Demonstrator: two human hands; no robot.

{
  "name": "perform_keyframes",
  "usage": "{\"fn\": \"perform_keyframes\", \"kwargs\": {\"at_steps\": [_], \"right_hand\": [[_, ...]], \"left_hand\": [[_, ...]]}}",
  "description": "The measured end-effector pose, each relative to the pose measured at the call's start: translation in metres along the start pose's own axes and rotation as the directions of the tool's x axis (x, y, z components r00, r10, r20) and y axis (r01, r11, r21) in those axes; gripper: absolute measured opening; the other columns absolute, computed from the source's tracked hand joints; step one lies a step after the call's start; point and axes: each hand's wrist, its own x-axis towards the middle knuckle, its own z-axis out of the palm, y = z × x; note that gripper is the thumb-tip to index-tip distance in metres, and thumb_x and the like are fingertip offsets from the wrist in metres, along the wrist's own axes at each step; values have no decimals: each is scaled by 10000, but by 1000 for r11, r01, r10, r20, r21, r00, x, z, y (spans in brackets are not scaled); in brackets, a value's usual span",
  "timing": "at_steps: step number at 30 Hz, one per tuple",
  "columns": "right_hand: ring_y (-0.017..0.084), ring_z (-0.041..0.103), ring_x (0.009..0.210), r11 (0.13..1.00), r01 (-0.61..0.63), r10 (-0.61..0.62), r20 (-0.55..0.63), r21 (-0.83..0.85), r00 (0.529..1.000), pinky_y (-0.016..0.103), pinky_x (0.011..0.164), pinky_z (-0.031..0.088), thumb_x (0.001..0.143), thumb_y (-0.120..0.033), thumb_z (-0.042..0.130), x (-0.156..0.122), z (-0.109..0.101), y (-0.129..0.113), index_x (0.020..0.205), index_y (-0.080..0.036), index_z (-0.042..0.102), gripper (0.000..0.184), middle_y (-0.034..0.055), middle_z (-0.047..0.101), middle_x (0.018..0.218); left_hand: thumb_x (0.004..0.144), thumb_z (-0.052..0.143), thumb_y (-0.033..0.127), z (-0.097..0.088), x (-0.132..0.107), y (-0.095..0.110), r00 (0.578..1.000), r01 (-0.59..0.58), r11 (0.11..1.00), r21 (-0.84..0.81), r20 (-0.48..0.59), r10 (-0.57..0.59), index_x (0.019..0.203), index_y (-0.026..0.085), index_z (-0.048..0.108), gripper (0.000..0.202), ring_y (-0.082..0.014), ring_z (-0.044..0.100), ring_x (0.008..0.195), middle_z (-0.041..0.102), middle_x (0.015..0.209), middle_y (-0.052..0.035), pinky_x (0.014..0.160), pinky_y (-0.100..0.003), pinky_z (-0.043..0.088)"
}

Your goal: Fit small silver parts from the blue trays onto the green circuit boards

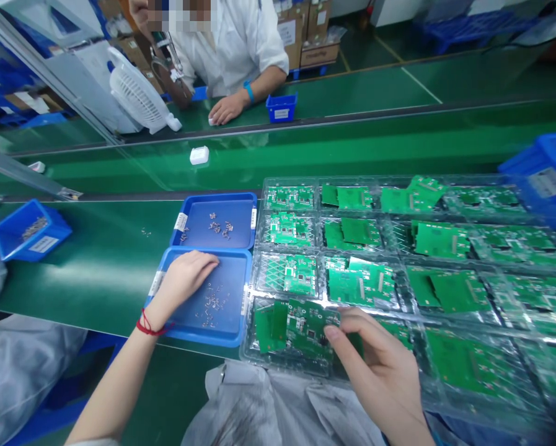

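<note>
My right hand [380,365] grips a green circuit board [311,329] by its right edge, thumb on top. The board is over the near-left compartment of a clear plastic tray [254,337], where other green boards [269,327] lie. My left hand [188,275], a red cord at its wrist, is above the upper left of the near blue tray [231,328]. Its fingertips are pressed together; whatever may be between them is too small to see. Small metal parts [211,303] are scattered in that tray, to the right of the hand.
Behind the near tray sits another blue tray [191,199] with small parts. Blue bins stand at left [31,232] and right [550,176]. A white object [199,155] lies on the green strip. Across it, a person's hand [229,109] rests beside a fan [138,93] and small bin [281,108].
</note>
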Motion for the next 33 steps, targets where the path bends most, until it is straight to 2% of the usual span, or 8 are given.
{"fn": "perform_keyframes", "kwargs": {"at_steps": [5, 8, 11, 16, 21, 24, 29, 33], "right_hand": [[116, 589, 643, 1000, 17, -17, -7, -4, 1000, 182, 555, 475, 882, -152, 629, -1, 1, 2, 709, -215, 526, 211, -10, 592, 691], [113, 585, 657, 1000, 9, -9, 7, -1, 1000, 178, 567, 473, 897, -173, 621, -2, 1, 3, 714, -217, 522, 212, -10, 589, 700], [109, 583, 662, 1000, 11, -11, 15, 2, 1000, 174, 570, 469, 901, -175, 618, -2, 1, 3, 723, -220, 522, 208, -13, 589, 706], [99, 580, 657, 1000, 14, -14, 12, 0, 1000, 163, 580, 467, 900, -167, 621, -2, 2, 4, 735, -227, 526, 200, -28, 587, 705], [95, 578, 658, 1000, 23, -24, 15, 8, 1000, 157, 577, 463, 900, -159, 619, -1, 2, 4, 732, -229, 521, 207, -33, 582, 704], [95, 576, 655, 1000, 21, -21, 13, 12, 1000, 158, 576, 462, 900, -159, 618, -1, 2, 4, 729, -228, 517, 210, -36, 579, 698], [94, 568, 637, 1000, 22, -23, 10, 21, 1000, 162, 568, 458, 893, -155, 624, 0, 4, 4, 727, -225, 526, 205, -37, 574, 684], [92, 553, 620, 999, -1, 1, 9, 42, 1000, 169, 549, 446, 891, -170, 629, 4, 10, -2, 700, -213, 522, 223, -35, 563, 668]], "left_hand": [[983, 490, 370, -15, -4, -17, 996, 48, 999, -10, -80, -49, 1045, 190, 688, 274, -226, 656, 959, 736, 1013, -86, 900, -372, 498], [949, 554, 410, -13, -3, -19, 1000, -3, 999, -39, 5, 3, 1062, 215, 708, 273, -232, 650, 975, 733, 1049, -74, 909, -383, 492], [953, 550, 383, -6, 1, -17, 996, -35, 996, -82, 83, 42, 966, 224, 716, 230, -216, 646, 963, 734, 1022, -55, 907, -367, 483], [963, 515, 350, -4, 4, -14, 990, -15, 991, -132, 136, 33, 871, 205, 668, 229, -215, 616, 914, 713, 970, -58, 882, -368, 463], [979, 448, 343, -7, -3, -13, 995, 56, 976, -208, 93, -37, 902, 193, 611, 235, -215, 637, 937, 702, 982, -74, 875, -369, 485], [955, 515, 367, -11, -6, -11, 995, 98, 958, -271, 54, -86, 901, 204, 621, 202, -201, 674, 928, 725, 971, -56, 867, -347, 507], [941, 548, 328, -18, -8, 6, 989, 124, 906, -406, -24, -146, 871, 210, 632, 161, -193, 691, 931, 740, 979, -58, 882, -342, 523], [972, 508, 318, -24, -12, 43, 989, 89, 817, -570, -49, -142, 869, 218, 591, 166, -185, 670, 1070, 713, 1149, -78, 918, -328, 537]]}}
